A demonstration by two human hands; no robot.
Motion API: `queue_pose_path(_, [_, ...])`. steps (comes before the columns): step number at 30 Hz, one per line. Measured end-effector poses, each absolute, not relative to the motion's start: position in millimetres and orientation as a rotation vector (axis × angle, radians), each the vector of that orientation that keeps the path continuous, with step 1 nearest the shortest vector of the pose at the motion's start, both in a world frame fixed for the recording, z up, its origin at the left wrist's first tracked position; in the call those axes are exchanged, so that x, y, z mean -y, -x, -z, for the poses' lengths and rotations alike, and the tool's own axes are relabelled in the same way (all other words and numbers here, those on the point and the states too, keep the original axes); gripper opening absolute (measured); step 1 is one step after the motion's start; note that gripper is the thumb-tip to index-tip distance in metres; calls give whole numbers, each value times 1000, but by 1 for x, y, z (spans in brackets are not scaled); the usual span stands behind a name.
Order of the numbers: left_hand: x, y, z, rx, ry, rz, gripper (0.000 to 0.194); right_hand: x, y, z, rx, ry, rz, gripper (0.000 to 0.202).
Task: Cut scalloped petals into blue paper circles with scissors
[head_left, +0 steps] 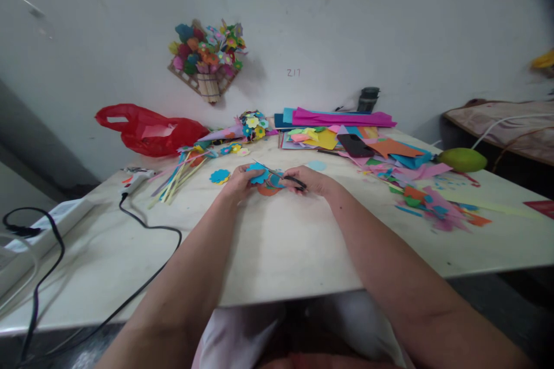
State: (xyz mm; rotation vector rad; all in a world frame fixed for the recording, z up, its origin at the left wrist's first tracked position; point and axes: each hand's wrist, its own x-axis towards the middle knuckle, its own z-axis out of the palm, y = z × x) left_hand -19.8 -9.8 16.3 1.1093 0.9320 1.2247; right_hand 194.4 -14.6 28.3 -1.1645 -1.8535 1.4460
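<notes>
The left hand (239,183) pinches the blue paper (257,173) by its edge, apparently to steady it and leave the rest exposed. At the paper's right, the right hand (315,179) grips the scissors (298,183) by their handles, likely for blade control.

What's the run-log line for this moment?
left hand: holds blue paper | right hand: holds scissors, blades at paper | beside left hand: blue flower | far left: red bag | right: phone, scraps
</notes>
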Motion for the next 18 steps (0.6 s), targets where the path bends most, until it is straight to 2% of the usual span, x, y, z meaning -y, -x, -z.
queue_pose_path(9, [10,22,-17,-918,-1198,-1231,30,10,-201,-21,1875,1043,-1418,31])
queue_pose_path(18, [7,23,-15,-904,-1191,-1183,35,2,-200,-14,1771,1012,-1352,27])
